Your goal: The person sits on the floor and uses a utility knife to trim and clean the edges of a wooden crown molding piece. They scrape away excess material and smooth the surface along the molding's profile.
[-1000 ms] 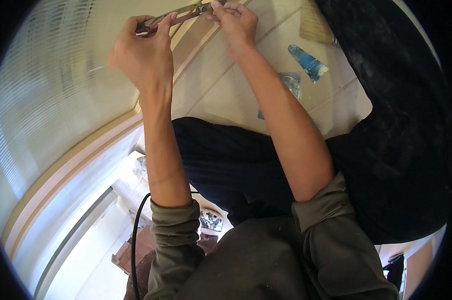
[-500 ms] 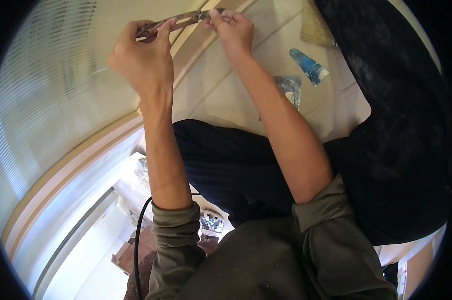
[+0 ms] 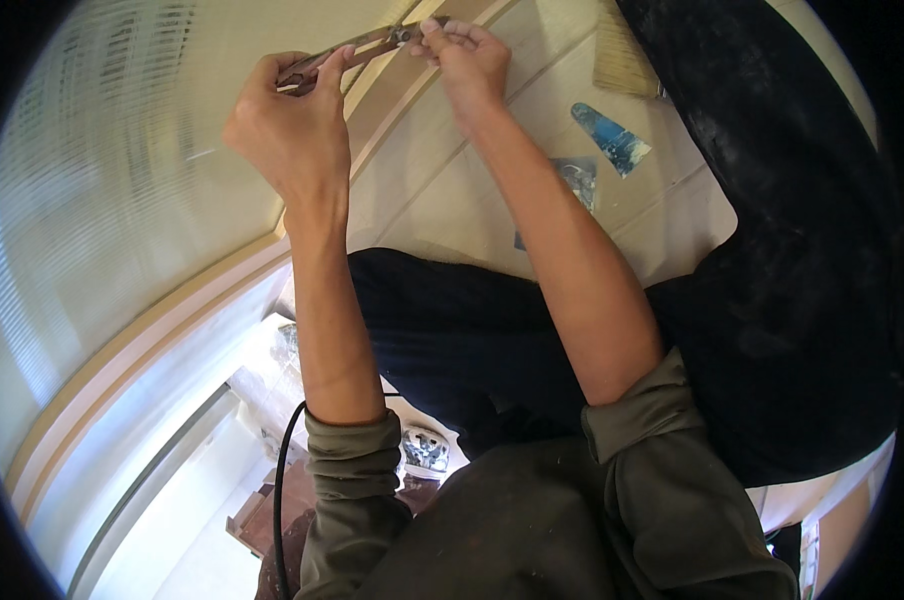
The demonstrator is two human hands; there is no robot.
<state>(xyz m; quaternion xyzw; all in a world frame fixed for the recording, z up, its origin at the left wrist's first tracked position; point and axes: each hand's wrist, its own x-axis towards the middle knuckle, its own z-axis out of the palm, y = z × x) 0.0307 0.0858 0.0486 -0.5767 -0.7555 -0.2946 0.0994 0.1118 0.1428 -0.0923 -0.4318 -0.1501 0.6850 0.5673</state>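
Observation:
A pair of rusty brown pliers [image 3: 370, 50] is held up at the top of the view, in front of a wooden frame edge. My left hand [image 3: 297, 125] grips the handles between thumb and fingers. At the pivot and jaw end, my right hand [image 3: 474, 62] is closed with thumb against fingers. The jaw tips are partly hidden by those fingers, so I cannot tell whether anything is pinched in them.
A ribbed translucent panel [image 3: 122, 190] in a pale wooden frame [image 3: 162, 300] fills the left. On the tiled floor lie a blue scraper [image 3: 610, 138] smeared white, a grey flat blade [image 3: 576, 178] partly behind my right forearm, and a wide brush [image 3: 622, 55] beside my dark trouser leg.
Both hands keep their hold on the pliers. My left hand has shifted slightly right and down. The floor things sit a little further left in view.

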